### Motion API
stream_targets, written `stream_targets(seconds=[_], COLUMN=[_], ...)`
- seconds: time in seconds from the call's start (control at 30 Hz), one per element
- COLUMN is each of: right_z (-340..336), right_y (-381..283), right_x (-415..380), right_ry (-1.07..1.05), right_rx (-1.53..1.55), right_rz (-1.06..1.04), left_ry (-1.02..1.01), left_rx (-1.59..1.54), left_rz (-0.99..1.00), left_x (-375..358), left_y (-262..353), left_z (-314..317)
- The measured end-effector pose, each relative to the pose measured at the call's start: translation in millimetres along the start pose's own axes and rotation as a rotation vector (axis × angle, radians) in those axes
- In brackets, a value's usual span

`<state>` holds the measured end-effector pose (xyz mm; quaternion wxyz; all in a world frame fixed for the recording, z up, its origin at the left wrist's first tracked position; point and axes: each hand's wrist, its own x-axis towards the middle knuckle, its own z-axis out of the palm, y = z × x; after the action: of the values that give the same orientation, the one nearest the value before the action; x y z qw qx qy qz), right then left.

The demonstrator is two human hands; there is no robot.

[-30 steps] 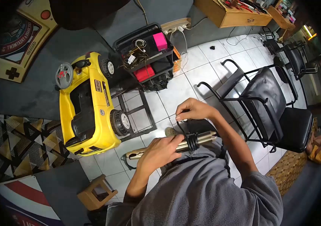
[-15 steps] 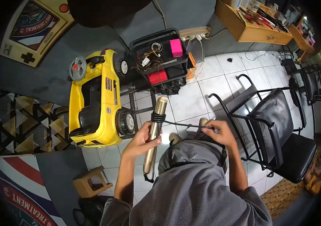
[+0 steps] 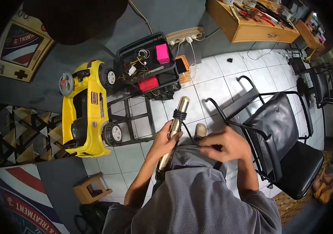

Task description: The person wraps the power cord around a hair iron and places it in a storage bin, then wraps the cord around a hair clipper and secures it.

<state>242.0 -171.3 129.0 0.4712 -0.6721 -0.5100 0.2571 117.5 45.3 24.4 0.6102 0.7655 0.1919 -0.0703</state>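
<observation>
A gold hair straightener slants upward in front of my lap, with my left hand closed around its middle. Several turns of black cord circle the straightener near its upper end. From these turns, a loose stretch of cord runs down toward my right hand. That hand is bent and slightly blurred, its fingertips meeting the cord near my shoe. The exact grip on the cord is partly hidden.
A yellow toy car stands left on a black metal frame. Behind is a black cart with cables and boxes. A black chair is close on my right. A wooden drawer counter holds tools at the back.
The straightener and my left hand have shifted right in view. My right hand has come closer to the straightener and turned, and the cord, formerly stretched sideways, now hangs downward.
</observation>
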Motion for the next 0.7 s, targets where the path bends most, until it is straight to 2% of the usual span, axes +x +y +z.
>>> stream_targets(seconds=[0.07, 0.13, 0.2, 0.27, 0.3, 0.33, 0.4, 0.47, 0.5, 0.53, 0.63, 0.67, 0.7], right_z=[-13.9, -30.8, -48.4, -57.9, -59.3, -62.8, -64.0, -58.5, -58.3, -54.1, -33.4, -23.2, -11.2], right_y=[5.7, 21.1, 16.4, 25.0, 32.6, 35.4, 47.6, 66.6, 75.2, 87.3, 134.0, 150.2, 165.9], right_x=[1.4, 5.0, 12.1, 22.2, 28.3, 34.2, 48.7, 64.9, 71.7, 75.8, 82.8, 81.2, 76.5], right_ry=[0.16, 0.178, 0.093, 0.1, 0.1, 0.065, -0.045, -0.112, -0.224, -0.245, -0.445, -0.473, -0.509], right_rx=[-0.069, -0.097, -0.094, -0.13, -0.145, -0.163, -0.103, -0.149, -0.138, -0.131, 0.144, 0.155, 0.322], right_rz=[0.129, 0.004, -0.005, -0.123, -0.153, -0.147, -0.15, -0.192, -0.12, -0.132, -0.104, -0.113, -0.006], left_ry=[0.02, -0.009, -0.171, -0.158, -0.171, -0.185, -0.204, -0.244, -0.267, -0.25, -0.234, -0.214, -0.207], left_rx=[0.191, 0.25, 0.429, 0.413, 0.381, 0.355, 0.31, 0.57, 0.606, 0.596, 0.646, 0.634, 0.643], left_rz=[-0.008, -0.007, -0.133, -0.194, -0.118, -0.037, -0.09, -0.199, -0.169, -0.184, 0.063, 0.041, -0.014], left_x=[5.0, -2.3, -6.6, -12.5, -15.2, -16.4, -21.9, -28.6, -30.5, -33.1, -44.7, -47.2, -50.4], left_y=[15.9, 39.6, 53.1, 44.2, 39.0, 38.9, 46.5, 56.7, 61.2, 61.9, 56.1, 61.4, 70.5], left_z=[2.1, 6.1, 15.3, 32.5, 40.4, 45.9, 53.9, 63.9, 65.7, 67.3, 73.1, 69.8, 64.7])
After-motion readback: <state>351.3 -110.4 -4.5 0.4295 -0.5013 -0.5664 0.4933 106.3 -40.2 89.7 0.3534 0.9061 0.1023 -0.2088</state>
